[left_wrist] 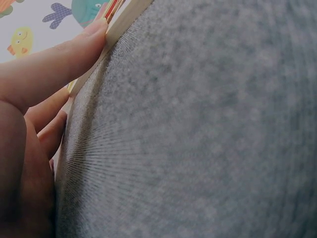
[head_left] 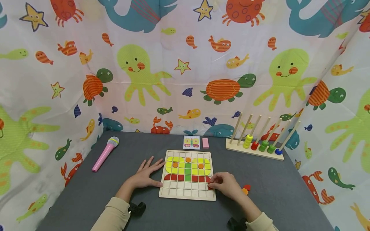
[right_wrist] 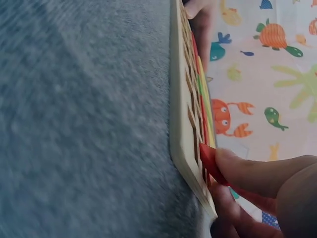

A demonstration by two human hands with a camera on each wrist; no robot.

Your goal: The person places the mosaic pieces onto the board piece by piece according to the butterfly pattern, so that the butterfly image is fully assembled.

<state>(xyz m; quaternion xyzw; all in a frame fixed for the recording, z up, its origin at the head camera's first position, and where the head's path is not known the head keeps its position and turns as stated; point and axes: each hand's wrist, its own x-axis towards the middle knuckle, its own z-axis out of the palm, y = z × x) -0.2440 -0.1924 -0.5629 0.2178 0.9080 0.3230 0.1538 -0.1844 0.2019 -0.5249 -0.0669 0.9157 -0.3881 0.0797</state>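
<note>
A wooden grid board (head_left: pixel 188 193) lies flat on the table, its upper rows filled with yellow, orange, green and red tiles; the lower rows show bare cells. My left hand (head_left: pixel 144 177) rests at the board's left edge with fingers spread, thumb and fingertips touching the rim. At the right edge my right hand (head_left: pixel 226 185) pinches a red tile (right_wrist: pixel 211 161) between thumb and finger, tilted over the cells just below the red row. Beside the right wrist lie a loose red tile (head_left: pixel 247 187) and an orange round tile (head_left: pixel 245 191).
Behind the board are a picture card (head_left: pixel 191 142) with a butterfly pattern and a pink block (head_left: pixel 205 143). A pink toy microphone (head_left: pixel 105 154) lies at left. A wooden peg stand (head_left: pixel 254 150) with coloured rings stands back right. A sea-animal curtain (head_left: pixel 185 64) surrounds the table.
</note>
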